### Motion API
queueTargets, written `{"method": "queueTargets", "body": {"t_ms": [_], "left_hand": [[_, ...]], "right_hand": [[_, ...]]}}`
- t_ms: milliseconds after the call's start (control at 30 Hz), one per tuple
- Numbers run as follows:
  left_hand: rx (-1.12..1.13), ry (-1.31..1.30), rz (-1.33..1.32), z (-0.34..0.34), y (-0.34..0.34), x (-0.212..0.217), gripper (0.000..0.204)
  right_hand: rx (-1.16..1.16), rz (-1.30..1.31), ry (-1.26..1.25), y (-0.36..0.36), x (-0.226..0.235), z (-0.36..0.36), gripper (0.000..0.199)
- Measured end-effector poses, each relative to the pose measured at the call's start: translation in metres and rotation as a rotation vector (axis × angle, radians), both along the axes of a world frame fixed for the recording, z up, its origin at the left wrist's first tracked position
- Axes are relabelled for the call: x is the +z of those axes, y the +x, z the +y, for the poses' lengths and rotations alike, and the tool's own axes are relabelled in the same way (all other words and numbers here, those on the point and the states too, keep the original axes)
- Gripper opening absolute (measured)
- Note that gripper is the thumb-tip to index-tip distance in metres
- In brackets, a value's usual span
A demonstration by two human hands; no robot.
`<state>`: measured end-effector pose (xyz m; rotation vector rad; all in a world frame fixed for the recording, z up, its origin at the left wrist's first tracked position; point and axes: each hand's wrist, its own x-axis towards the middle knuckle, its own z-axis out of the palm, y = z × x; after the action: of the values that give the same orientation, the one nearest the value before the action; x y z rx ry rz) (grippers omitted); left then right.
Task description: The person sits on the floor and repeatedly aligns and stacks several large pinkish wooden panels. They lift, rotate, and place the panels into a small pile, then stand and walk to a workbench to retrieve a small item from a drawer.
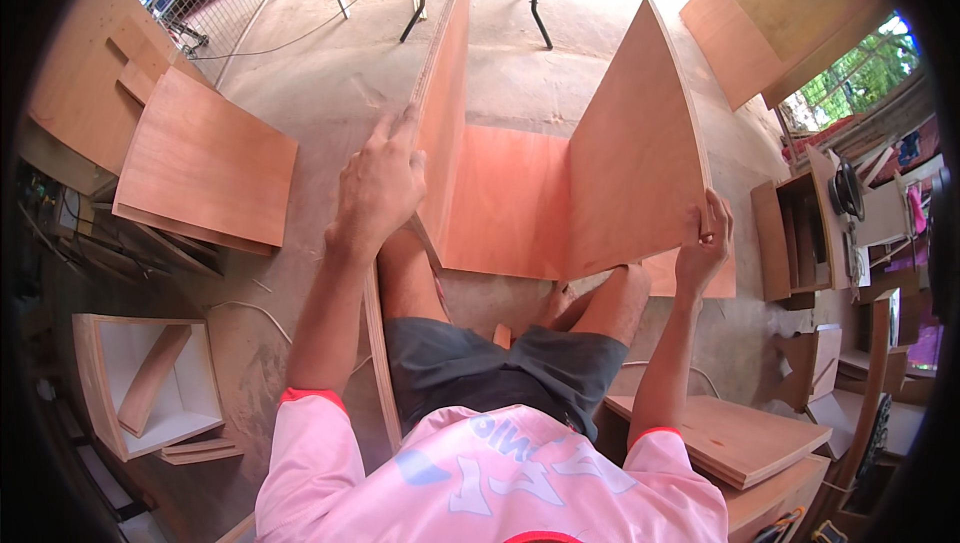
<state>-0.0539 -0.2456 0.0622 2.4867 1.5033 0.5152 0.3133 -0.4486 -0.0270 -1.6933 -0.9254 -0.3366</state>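
Working remotely, I clasp the left panel in the left hand, the right panel in the right hand; both meet the base panel, nothing yet bridging them.

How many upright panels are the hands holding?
2: the left panel, gripped along its near edge by the left hand, and the right panel, held near its lower corner by the right hand. Neither is hidden.

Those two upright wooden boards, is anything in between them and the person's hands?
Nothing visible is: the left hand directly touches the left board at its edge, and the right hand directly touches the right board.
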Motion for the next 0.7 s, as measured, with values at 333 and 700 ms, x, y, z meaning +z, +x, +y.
{"method": "queueTargets", "body": {"t_ms": [333, 700], "left_hand": [[0.034, -0.005, -0.012, 0.0023, -0.0045, 0.0001, 0.055], [0.038, -0.001, -0.018, 0.0025, -0.0075, -0.0037, 0.061]], "right_hand": [[-0.003, 0.061, -0.029, -0.0028, 0.0001, -0.0007, 0.032], [-0.005, 0.079, -0.043, -0.0008, -0.0012, -0.0019, 0.032]]}}
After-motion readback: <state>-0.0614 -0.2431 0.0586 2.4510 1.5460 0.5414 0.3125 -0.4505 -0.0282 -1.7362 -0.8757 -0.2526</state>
